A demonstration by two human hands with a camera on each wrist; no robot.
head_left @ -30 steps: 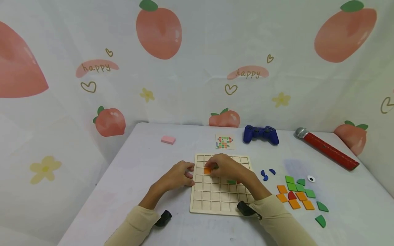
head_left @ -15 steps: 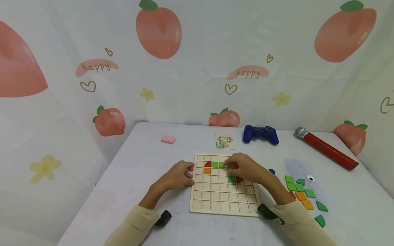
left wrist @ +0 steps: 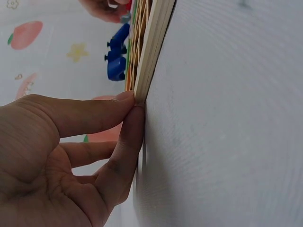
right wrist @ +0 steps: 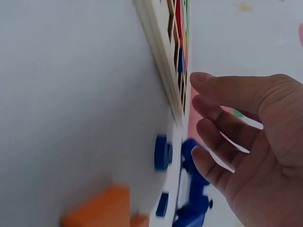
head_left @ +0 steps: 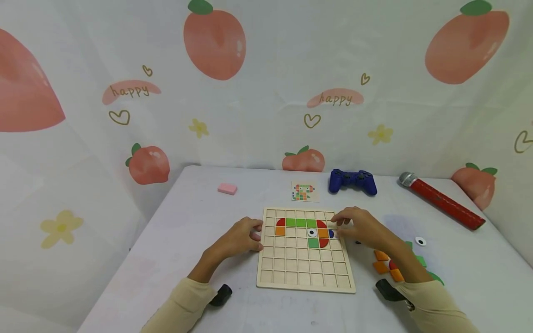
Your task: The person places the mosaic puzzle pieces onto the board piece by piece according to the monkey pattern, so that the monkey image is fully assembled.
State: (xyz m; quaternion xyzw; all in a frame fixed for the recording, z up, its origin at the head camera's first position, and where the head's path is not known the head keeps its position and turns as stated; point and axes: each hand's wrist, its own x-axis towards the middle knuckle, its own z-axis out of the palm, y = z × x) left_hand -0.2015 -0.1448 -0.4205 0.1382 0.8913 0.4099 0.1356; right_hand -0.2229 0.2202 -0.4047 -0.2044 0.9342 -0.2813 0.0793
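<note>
A square wooden grid board (head_left: 291,266) lies on the table with red, green and orange pieces, a round eye piece (head_left: 312,232) and a blue piece (head_left: 331,234) in its cells. My left hand (head_left: 240,237) pinches the board's left edge between thumb and index finger, as the left wrist view shows closely. Over the board's right edge, beside the blue piece, hovers my right hand (head_left: 364,227). Its fingers are loosely bent and apart, with nothing between thumb and fingertips in the right wrist view (right wrist: 251,127).
Loose orange tiles (head_left: 381,267), green pieces and another eye piece (head_left: 420,241) lie right of the board, partly behind my right forearm. Behind the board are a pattern card (head_left: 304,191), a blue game controller (head_left: 352,182) and a pink block (head_left: 227,188). A red microphone (head_left: 445,203) lies back right.
My right hand has moved rightward across the board, from the orange tile at left to the right edge, uncovering the pieces in the upper rows. My left hand stays at the left edge.
</note>
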